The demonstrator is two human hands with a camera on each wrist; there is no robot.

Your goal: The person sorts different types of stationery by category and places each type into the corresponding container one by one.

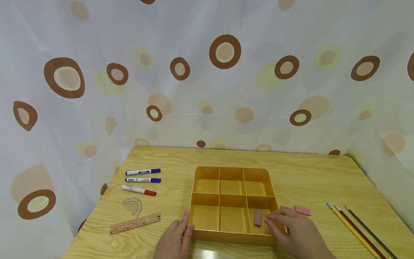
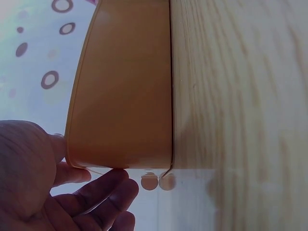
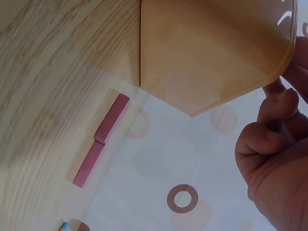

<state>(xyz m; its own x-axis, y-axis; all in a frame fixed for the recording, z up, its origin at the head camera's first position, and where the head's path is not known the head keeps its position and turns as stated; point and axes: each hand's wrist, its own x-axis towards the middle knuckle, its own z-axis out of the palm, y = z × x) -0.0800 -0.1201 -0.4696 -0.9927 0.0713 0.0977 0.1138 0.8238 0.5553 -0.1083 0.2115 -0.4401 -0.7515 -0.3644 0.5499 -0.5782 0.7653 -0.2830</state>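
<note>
A yellow-orange compartment box (image 1: 233,237) lies in front of me on the table. My left hand (image 1: 176,237) grips its front left corner, index finger along the left wall and thumb at the front; the left wrist view shows the hand (image 2: 91,197) around that corner. A pink eraser (image 1: 257,218) lies in the front right compartment. My right hand (image 1: 295,230) reaches over the right wall, its thumb and index fingertips together just right of that eraser. Curled fingers show in the right wrist view, but their tips are hidden behind the box wall (image 3: 211,53).
Two more pink erasers (image 1: 302,210) lie end to end right of the box. Three pencils (image 1: 355,232) are at the far right. On the left lie three markers (image 1: 143,180), a clear protractor (image 1: 133,207) and an orange ruler (image 1: 135,223). A patterned curtain (image 1: 207,90) stands behind the table.
</note>
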